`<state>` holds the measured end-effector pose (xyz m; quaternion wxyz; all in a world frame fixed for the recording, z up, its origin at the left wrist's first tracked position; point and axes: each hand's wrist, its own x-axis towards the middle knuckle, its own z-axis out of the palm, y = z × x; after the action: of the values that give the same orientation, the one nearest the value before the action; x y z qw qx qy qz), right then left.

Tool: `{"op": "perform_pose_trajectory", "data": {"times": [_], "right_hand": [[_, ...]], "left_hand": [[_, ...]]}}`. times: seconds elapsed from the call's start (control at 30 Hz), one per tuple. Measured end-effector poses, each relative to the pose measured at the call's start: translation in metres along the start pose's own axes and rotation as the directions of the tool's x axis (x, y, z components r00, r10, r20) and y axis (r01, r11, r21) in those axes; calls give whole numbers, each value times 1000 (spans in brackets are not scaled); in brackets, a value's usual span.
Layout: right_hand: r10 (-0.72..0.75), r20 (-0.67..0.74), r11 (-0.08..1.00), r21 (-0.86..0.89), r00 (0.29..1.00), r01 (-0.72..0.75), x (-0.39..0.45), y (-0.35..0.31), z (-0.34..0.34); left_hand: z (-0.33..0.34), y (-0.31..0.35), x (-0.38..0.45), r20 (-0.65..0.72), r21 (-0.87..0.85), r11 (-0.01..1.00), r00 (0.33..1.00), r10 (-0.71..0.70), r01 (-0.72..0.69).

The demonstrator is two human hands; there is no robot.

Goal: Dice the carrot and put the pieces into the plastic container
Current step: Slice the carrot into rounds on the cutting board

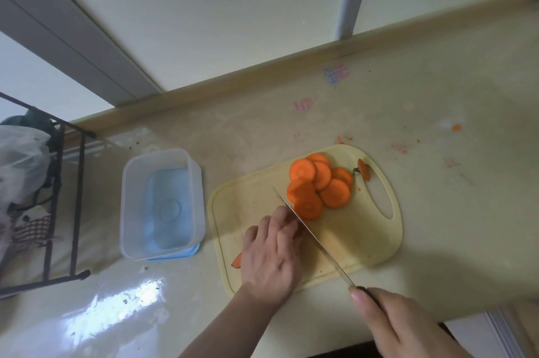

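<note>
On the beige worktop [423, 89] lies a pale yellow cutting board [364, 235], with its oval handle hole at the far right end. Just left of the board stands the plastic container [162, 203], clear and rectangular; it sits on a blue lid [178, 255] and holds no pieces yet. At the far left edge is a dark metal rack [67, 203] with a plastic bag beside it.

The left hand [271, 252] covers the uncut carrot [236, 260] with curled fingers and holds it down on the near left part of the board. Only the orange thin end shows, past the board's left edge, so the long axis seems to run left to right. The right hand [402, 325] grips the dark handle of the knife [309, 232]; the blade runs diagonally away to the left, with its tip beyond the left fingers.

Right of the blade, a pile of round orange carrot slices [318, 185] overlaps flat on the board. The small cut top [364, 169] lies near the handle hole.
</note>
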<state>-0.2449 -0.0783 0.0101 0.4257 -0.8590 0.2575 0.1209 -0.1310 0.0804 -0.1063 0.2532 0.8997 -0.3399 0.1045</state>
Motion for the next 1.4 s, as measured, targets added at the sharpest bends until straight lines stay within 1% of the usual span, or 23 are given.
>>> {"op": "perform_pose_trajectory", "data": {"times": [0.03,0.07,0.13,0.23,0.27,0.33,0.37,0.4,0.43,0.5,0.6,0.7,0.77,0.83,0.9,0.97,1.1,1.27,1.4], "right_hand": [[24,101,1000,-7,995,-23,7,-2,-1],[9,182,1000,4,983,-10,18,-5,2],[-52,241,997,62,969,39,41,-15,9],[-51,244,997,60,968,38,46,-13,11],[-22,240,998,61,970,7,36,-7,8],[84,249,995,34,965,-96,14,2,-2],[116,260,993,-9,958,-118,8,4,-5],[121,260,992,-58,958,-110,7,8,-4],[106,264,993,-85,959,-87,9,9,-1],[22,270,999,-43,962,-11,24,4,10],[-83,211,997,10,974,83,52,-7,29],[-92,226,995,54,970,82,75,-21,34],[-67,230,996,71,971,52,81,-22,32],[-36,224,992,129,974,7,80,-22,24],[-47,220,986,168,974,9,73,-23,14],[-59,231,981,192,971,14,62,-25,5],[-100,251,988,140,963,66,33,-24,-5],[-51,253,998,43,966,41,17,-20,-8],[-43,242,999,-20,969,50,18,-12,-5]], "left_hand": [[1,0,0,0,4,1000,1000,-7,7],[1,0,0,2,4,1000,1000,-12,12],[0,1,-1,9,-6,1000,1000,-18,18],[-1,-1,0,8,4,1000,1000,-16,16],[-1,0,-1,9,9,1000,1000,-10,10],[0,0,-2,17,26,1000,1000,-1,1],[0,0,-3,21,34,999,1000,-6,5],[1,0,-2,20,37,999,1000,-14,13],[1,0,-2,14,34,999,1000,-22,22],[1,1,-1,-2,25,999,1000,-24,24],[-2,1,-1,-2,13,1000,1000,5,-5],[-5,3,-1,-4,3,1000,1000,-17,18],[-9,3,-1,-21,-22,998,998,-53,52],[-12,1,-1,-37,-36,994,994,-107,106],[-15,-1,-2,-49,0,986,985,-166,166],[-17,-3,-4,-51,16,983,982,-180,181],[-14,-3,-6,-54,21,989,988,-143,144],[-12,-6,-7,-60,30,990,989,-133,135],[-13,-5,-8,-59,14,992,991,-121,123]]}}
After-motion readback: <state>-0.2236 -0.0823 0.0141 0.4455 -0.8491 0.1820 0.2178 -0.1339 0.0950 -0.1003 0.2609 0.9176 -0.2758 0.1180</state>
